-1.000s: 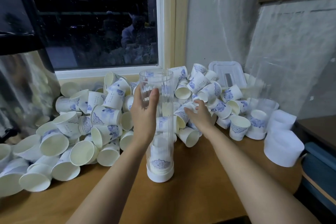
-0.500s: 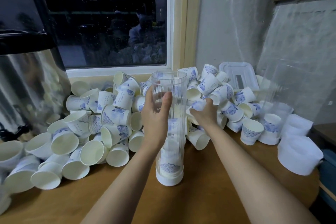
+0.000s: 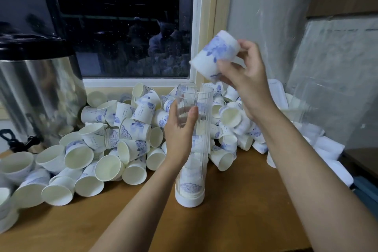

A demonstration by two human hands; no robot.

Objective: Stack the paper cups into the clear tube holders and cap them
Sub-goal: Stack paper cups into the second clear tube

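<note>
Cup (image 3: 216, 55): tilted, mouth toward 7 o'clock, above tube mouth, at its 1 o'clock.
R hand (image 3: 247, 84): fingers clamped on cup, thumb on near side.
Tube (image 3: 202, 129): upright on table (image 3: 235, 221), cups stacked inside.
L hand (image 3: 178, 131): curled round tube mid-height.
Pile (image 3: 126, 129): loose cups, tube's 9–2 o'clock.

Left hand (image 3: 180, 131) grips the upright clear tube (image 3: 192, 141); right hand (image 3: 245, 75) holds a paper cup (image 3: 214, 55) (tilted) above it.
</note>
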